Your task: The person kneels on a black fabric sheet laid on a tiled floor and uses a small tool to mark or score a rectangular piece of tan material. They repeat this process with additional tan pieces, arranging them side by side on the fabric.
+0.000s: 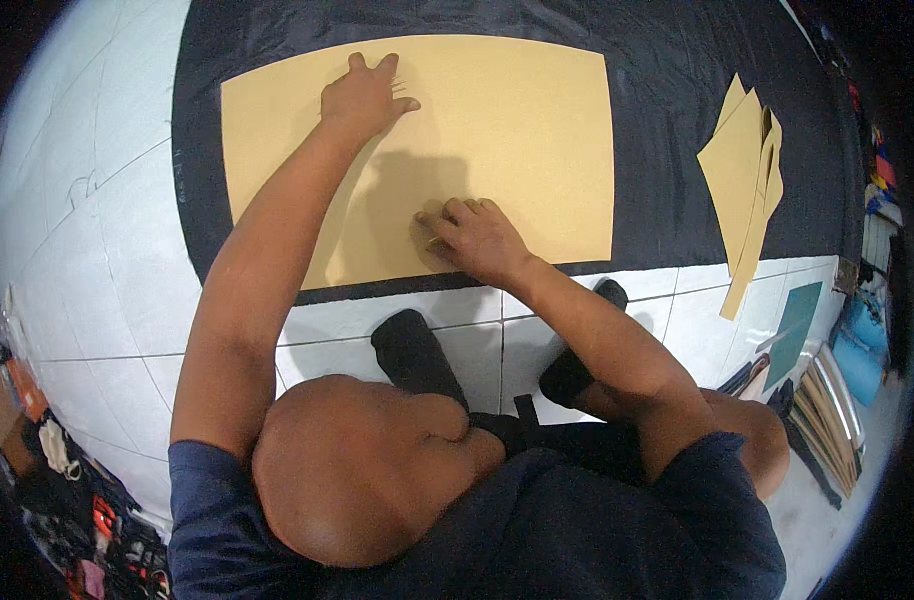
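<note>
A large yellow sheet of card or paper (537,150) with a curved far edge lies flat on black fabric (667,190). Toward its far left part, my left hand (362,100) presses down with fingers spread and thumb out. Several short dark lines show on the sheet beside that thumb. Near the sheet's front edge is my right hand (482,242), its fingers curled over the surface. Blur and shadow around its fingertips hide what they hold, if anything.
Several narrow yellow pieces (742,180) overlap on the fabric at the right. My feet in dark socks (417,350) stand on white tiles (107,290) near the fabric's front edge. A green flat board (793,330) and stacked brown sheets (822,430) lie at far right; clutter lines the lower left.
</note>
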`<state>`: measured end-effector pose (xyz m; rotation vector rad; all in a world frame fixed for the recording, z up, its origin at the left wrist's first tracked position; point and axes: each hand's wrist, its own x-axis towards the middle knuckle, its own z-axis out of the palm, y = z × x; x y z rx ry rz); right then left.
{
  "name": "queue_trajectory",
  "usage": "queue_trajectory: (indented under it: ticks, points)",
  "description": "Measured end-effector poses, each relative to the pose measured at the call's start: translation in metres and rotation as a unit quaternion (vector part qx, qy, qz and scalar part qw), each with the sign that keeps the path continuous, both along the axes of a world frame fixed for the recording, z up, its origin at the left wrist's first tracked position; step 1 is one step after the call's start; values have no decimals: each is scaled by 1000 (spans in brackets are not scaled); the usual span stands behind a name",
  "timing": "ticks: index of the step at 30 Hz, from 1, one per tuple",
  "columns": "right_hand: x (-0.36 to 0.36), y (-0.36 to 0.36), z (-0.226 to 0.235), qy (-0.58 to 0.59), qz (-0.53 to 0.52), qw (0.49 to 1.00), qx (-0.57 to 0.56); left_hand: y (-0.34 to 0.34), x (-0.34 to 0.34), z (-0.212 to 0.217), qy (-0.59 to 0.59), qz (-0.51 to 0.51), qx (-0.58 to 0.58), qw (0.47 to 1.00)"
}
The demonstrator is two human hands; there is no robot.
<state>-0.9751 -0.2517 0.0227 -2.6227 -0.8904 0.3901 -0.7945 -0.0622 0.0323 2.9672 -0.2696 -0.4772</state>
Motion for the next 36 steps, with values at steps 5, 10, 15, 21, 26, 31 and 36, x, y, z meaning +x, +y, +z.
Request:
queue_trajectory:
  ticks: [5,10,15,21,26,31,36]
  points:
    - [7,2,4,22,15,1000,-10,52,-31,4,-105,96,-94,985]
    - [9,4,10,70,3,997,-35,164,-91,9,-96,192,-112,970]
    - [14,14,8,52,48,996,-61,233,-159,-1,-34,180,-142,973]
    - [11,18,15,2,89,992,-87,246,-169,14,48,133,-144,979]
    - [8,20,15,-27,95,992,-77,252,-175,8,86,138,-159,974]
    - [10,22,14,-32,95,992,-82,258,-175,-5,65,108,-193,973]
    - [20,72,30,-16,90,988,125,254,-172,-6,86,129,-196,968]
